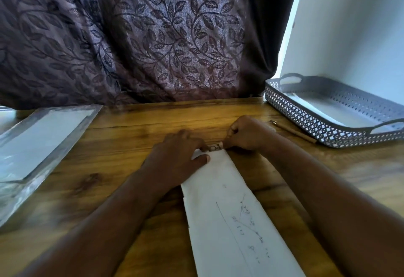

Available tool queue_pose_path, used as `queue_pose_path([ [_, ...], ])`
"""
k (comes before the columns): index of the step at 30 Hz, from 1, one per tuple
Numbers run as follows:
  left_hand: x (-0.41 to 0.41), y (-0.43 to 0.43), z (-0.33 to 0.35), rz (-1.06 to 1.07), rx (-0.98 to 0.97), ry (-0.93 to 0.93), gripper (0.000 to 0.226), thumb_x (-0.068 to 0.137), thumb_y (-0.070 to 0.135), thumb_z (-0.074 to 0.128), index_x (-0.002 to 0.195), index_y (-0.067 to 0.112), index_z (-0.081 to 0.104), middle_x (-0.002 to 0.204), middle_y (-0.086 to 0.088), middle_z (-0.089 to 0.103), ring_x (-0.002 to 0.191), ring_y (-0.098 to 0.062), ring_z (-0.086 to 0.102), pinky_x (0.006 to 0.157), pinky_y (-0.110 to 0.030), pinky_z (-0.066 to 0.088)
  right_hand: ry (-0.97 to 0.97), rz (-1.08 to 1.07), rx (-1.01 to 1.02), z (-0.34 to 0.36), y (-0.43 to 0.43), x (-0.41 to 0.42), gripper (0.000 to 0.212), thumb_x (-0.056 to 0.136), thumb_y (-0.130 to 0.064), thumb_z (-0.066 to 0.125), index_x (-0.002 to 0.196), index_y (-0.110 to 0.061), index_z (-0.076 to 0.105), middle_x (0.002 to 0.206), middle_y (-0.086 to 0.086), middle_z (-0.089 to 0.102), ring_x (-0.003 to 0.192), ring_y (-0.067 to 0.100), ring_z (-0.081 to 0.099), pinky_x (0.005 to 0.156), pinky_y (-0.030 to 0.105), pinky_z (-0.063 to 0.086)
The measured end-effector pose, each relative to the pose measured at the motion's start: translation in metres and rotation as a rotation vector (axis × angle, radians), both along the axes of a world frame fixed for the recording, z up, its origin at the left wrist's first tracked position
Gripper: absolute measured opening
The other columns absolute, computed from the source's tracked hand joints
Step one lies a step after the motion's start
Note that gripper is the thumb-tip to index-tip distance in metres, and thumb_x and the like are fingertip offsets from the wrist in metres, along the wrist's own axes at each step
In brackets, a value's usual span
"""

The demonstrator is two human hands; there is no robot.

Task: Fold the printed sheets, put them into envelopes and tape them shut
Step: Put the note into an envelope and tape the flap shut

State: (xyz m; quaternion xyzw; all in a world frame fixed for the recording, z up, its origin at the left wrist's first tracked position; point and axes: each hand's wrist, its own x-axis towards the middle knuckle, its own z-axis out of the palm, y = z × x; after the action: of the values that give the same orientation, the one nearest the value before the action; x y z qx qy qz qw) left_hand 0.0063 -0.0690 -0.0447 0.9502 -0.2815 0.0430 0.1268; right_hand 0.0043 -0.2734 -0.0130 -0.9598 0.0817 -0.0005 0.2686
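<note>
No writing is showing clearly enough to read. Faint pencil scribbles and crossing lines are running over the near part of the white paper, all illegible. A small dark printed mark is peeking out at its far end, too blurred to make out.

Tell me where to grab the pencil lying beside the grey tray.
Pinch the pencil mid-shaft, coming from above on its near side. It lies flat on the table, slim, and the grey tray wall stands close on its far side, so there is probably room only on the open side.
</note>
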Motion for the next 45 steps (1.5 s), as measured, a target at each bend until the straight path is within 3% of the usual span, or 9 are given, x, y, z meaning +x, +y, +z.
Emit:
queue_pose_path([
  [4,-0.004,-0.001,0.000,0.008,0.040,-0.009,0.034,0.096,0.058,0.047,0.125,0.042,0.055,0.129,0.004,0.048,0.122,-0.021,0.046,0.098,-0.048,0.047,-0.046,-0.026,0.055,-0.006,-0.001,0.001,0.024,0.081,-0.032,0.080,0.082,-0.009,0.075,0.073,0.002,0.067,0.062,0.011,0.055,0.050,0.021,0.037],
  [8,-0.004,-0.003,0.000,0.009,0.071,-0.026,0.039,0.097,0.057,0.045,0.130,0.037,0.052,0.130,0.000,0.048,0.122,-0.023,0.046,0.097,-0.049,0.047,-0.104,-0.027,0.020,-0.016,0.007,0.006,0.044,0.079,-0.052,0.078,0.066,-0.015,0.058,0.064,0.001,0.055,0.060,0.015,0.048,0.052,0.026,0.035],
  [11,-0.004,-0.003,0.001,0.008,0.069,-0.027,0.041,0.097,0.057,0.044,0.132,0.037,0.051,0.130,-0.001,0.048,0.122,-0.024,0.046,0.097,-0.050,0.047,-0.114,-0.047,-0.082,-0.018,0.013,0.006,0.046,0.075,-0.058,0.079,0.076,-0.017,0.057,0.075,0.000,0.060,0.070,0.016,0.055,0.051,0.027,0.033],
  [18,-0.006,-0.002,0.001,0.011,0.070,-0.023,0.038,0.097,0.056,0.046,0.128,0.036,0.053,0.127,0.001,0.048,0.120,-0.024,0.047,0.097,-0.050,0.047,-0.107,-0.068,-0.021,-0.019,0.006,0.010,0.041,0.077,-0.048,0.081,0.085,-0.010,0.070,0.079,0.006,0.066,0.070,0.018,0.056,0.058,0.030,0.042],
  [23,-0.006,-0.001,0.001,0.005,0.061,-0.037,0.037,0.097,0.055,0.047,0.128,0.037,0.053,0.126,0.002,0.049,0.119,-0.022,0.048,0.096,-0.049,0.048,-0.113,-0.022,0.005,-0.018,0.005,0.005,0.041,0.077,-0.049,0.081,0.086,-0.011,0.069,0.086,0.007,0.070,0.075,0.018,0.059,0.062,0.030,0.046],
  [30,-0.005,-0.003,0.003,0.002,0.044,-0.028,0.037,0.095,0.057,0.050,0.126,0.037,0.057,0.126,0.002,0.051,0.119,-0.023,0.049,0.096,-0.049,0.049,-0.046,0.023,0.064,-0.011,0.000,0.000,0.027,0.077,-0.035,0.085,0.078,-0.021,0.062,0.078,-0.005,0.061,0.071,0.009,0.054,0.054,0.025,0.036],
  [38,-0.023,-0.013,0.006,-0.029,0.210,-0.299,0.034,0.103,0.042,0.044,0.133,0.035,0.056,0.121,0.001,0.050,0.114,-0.020,0.050,0.084,-0.037,0.049,-0.004,0.057,0.112,-0.011,-0.005,0.003,0.020,0.079,-0.026,0.084,0.082,-0.019,0.065,0.082,-0.002,0.062,0.077,0.013,0.055,0.060,0.027,0.040],
  [45,-0.024,-0.010,0.009,-0.110,0.280,-0.357,0.034,0.104,0.036,0.044,0.137,0.034,0.054,0.119,-0.002,0.050,0.109,-0.021,0.049,0.077,-0.035,0.051,0.001,0.043,0.140,-0.010,-0.006,0.005,0.019,0.077,-0.025,0.085,0.082,-0.017,0.068,0.082,-0.001,0.064,0.079,0.013,0.056,0.062,0.027,0.042],
])
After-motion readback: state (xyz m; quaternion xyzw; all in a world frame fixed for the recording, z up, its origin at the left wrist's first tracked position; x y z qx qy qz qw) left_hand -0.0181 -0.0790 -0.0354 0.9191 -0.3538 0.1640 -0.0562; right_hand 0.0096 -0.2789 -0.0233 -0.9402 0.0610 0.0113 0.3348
